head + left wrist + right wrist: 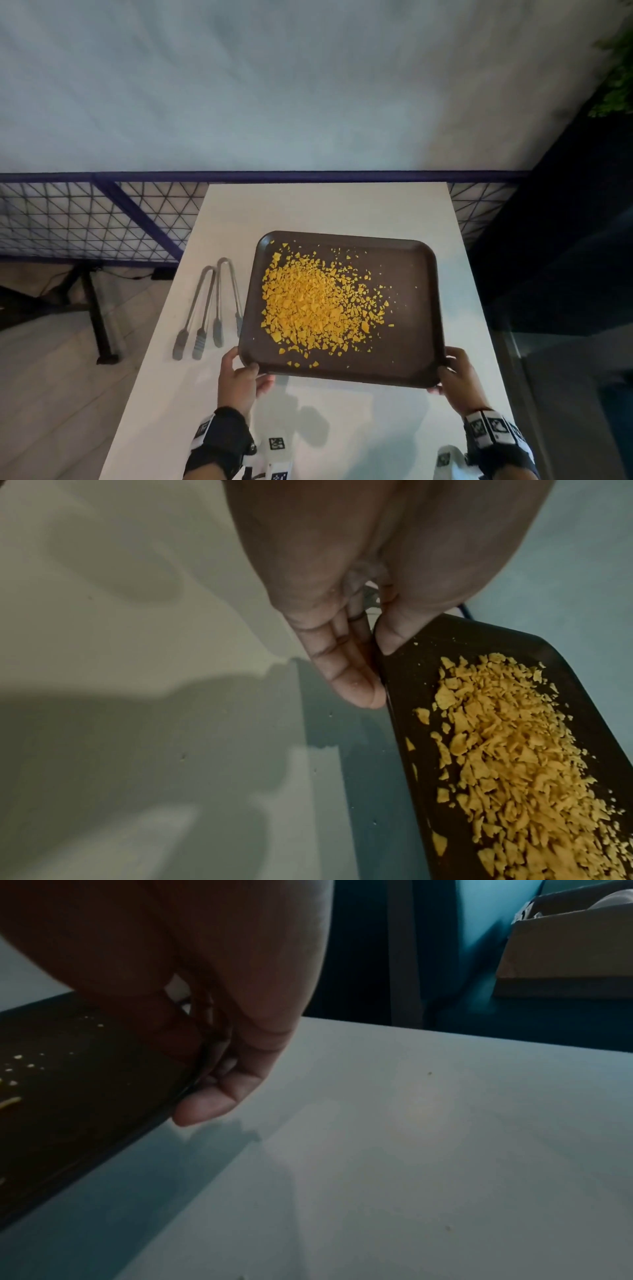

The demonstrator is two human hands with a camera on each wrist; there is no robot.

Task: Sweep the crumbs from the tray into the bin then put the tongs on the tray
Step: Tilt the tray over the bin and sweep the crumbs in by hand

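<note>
A dark brown tray (407, 274) lies on the white table (329, 205), its near edge raised a little. A heap of yellow crumbs (308, 305) covers its left half. My left hand (241, 371) grips the near left corner, thumb on the rim and fingers underneath. In the left wrist view the left hand (371, 656) pinches the tray (582, 691) beside the crumbs (514, 764). My right hand (454, 371) grips the near right corner; the right wrist view shows the right hand (212, 1074) curled round the tray edge (85, 1096). Two metal tongs (209, 308) lie left of the tray.
A blue mesh railing (102, 219) runs behind the table. A black table leg (99, 315) stands on the floor at left. A cardboard box (565, 950) sits beyond the table's right side. Bare tabletop (342, 428) lies between my wrists.
</note>
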